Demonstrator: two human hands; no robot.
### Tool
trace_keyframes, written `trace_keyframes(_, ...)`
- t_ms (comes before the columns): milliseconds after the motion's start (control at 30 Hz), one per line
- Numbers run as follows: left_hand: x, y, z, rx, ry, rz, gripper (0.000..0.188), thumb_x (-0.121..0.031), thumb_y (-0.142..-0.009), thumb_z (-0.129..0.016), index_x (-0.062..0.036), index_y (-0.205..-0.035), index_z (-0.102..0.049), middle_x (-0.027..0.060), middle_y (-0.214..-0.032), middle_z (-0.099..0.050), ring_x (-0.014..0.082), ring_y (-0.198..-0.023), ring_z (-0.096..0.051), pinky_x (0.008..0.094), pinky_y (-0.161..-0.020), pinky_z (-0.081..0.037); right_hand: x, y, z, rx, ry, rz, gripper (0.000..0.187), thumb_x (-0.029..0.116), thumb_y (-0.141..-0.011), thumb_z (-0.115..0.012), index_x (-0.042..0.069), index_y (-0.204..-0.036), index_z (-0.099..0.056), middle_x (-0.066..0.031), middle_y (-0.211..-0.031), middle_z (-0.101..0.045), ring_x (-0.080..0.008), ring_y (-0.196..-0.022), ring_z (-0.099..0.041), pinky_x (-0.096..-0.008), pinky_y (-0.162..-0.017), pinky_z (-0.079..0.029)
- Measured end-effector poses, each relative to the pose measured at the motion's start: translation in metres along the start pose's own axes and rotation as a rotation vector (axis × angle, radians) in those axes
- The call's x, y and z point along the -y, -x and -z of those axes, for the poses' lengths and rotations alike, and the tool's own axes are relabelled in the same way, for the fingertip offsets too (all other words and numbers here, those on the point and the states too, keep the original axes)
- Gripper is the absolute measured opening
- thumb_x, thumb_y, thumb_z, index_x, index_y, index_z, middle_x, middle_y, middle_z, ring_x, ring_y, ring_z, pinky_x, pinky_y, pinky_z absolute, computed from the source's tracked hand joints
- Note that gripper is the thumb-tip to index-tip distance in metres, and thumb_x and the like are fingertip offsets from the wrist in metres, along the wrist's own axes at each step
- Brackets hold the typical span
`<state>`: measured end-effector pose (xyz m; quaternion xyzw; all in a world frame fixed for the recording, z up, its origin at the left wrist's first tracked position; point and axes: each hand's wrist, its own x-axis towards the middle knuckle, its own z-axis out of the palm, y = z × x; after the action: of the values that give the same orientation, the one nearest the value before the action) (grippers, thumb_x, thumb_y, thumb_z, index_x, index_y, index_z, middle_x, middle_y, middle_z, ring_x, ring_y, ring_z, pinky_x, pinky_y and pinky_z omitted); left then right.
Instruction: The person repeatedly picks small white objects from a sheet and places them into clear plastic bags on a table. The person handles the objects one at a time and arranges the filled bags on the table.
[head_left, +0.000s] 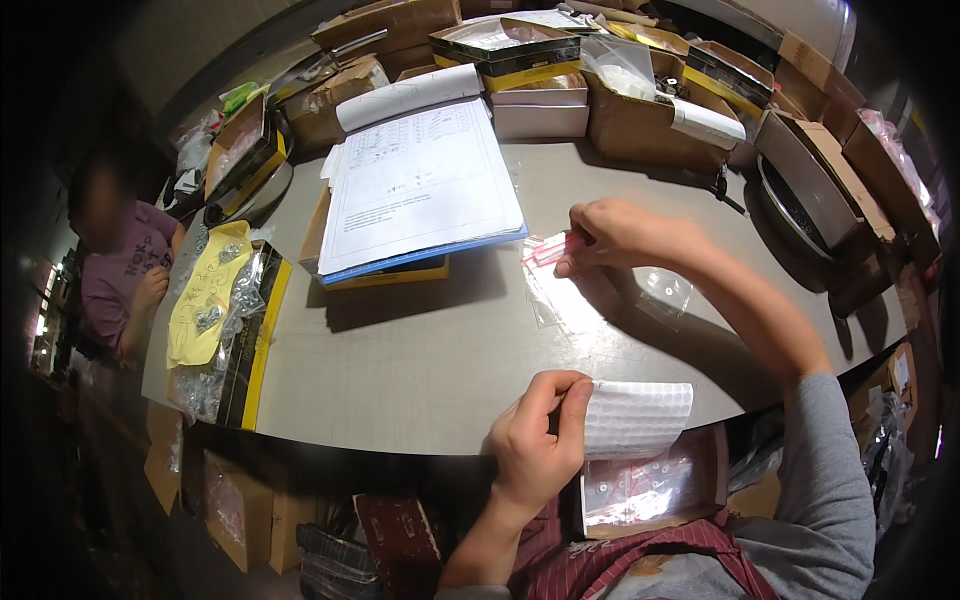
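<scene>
My left hand (540,438) is closed at the table's near edge, pinching the corner of a white sheet of round stickers (640,415) between thumb and fingers. Farther off, my right hand (630,235) is bent over a small pile of clear zip bags (562,295) with red strips, its thumb and fingers closed on their red edge. Right of the pile, under my right forearm, lies a clear bag with a small white disc (670,291). Below the sticker sheet, an open box (716,470) holds several more such bags with white round pieces.
A blue clipboard (430,252) with papers rests on a box at centre left. A black-and-yellow box (262,350) of bagged metal parts and yellow paper stands left. Cartons (630,120) line the far edge. A person in a purple shirt (115,270) sits beyond the left edge.
</scene>
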<state>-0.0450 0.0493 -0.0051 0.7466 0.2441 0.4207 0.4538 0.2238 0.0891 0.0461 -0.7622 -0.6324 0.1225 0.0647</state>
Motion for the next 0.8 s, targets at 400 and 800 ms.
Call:
trace_keyframes(400, 0.007, 0.007, -0.002, 0.006, -0.023, 0.069, 0.008, -0.011, -0.097, -0.069, -0.0026, -0.096, -0.068, 0.0114, -0.077, -0.072, 0.0228, -0.067, -0.071, 0.0295, -0.062, -0.052, -0.011, 0.075, 0.003, 0.092, -0.589, 0.112, 0.042, 0.001, -0.085, -0.066, -0.003, -0.126, -0.061, -0.0157, -0.101, -0.073, -0.0246, -0.084, -0.068, -0.0368, -0.081, -0.054)
trace_keyframes(800, 0.016, 0.021, 0.006, 0.126, 0.128, -0.089, 0.010, -0.006, -0.096, -0.068, 0.0041, -0.096, -0.067, 0.0033, -0.082, -0.068, 0.0060, -0.072, -0.058, 0.0197, -0.065, -0.044, -0.076, 0.105, -0.022, -0.335, -0.184, 0.196, 0.036, 0.003, -0.085, -0.070, 0.004, -0.121, -0.066, -0.0149, -0.113, -0.066, -0.0302, -0.096, -0.067, -0.0368, -0.085, -0.055)
